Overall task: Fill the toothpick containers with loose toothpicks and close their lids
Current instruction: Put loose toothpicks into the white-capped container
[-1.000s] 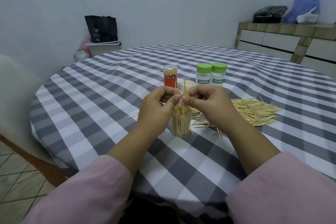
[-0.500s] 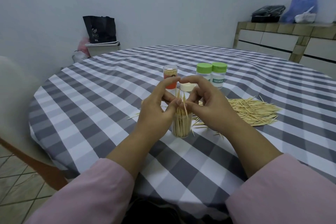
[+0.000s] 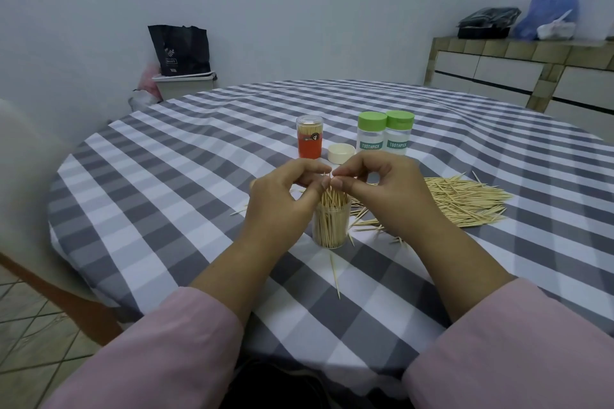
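My left hand (image 3: 277, 199) and right hand (image 3: 382, 191) meet above the clear toothpick container (image 3: 331, 224), which stands upright on the checked tabletop (image 3: 186, 176) between my wrists. Both sets of fingers (image 3: 345, 171) are curled and pinched together on the tips of the toothpicks (image 3: 332, 199) that stick up out of its open mouth; the container is packed with them. Its cream lid (image 3: 341, 153) lies behind, beside an orange-labelled container (image 3: 309, 137) holding toothpicks, capped clear. Two containers with green lids (image 3: 385, 137) stand closed, touching each other. A pile of loose toothpicks (image 3: 461, 201) lies by my right hand, and a single toothpick (image 3: 335, 276) lies in front of the container.
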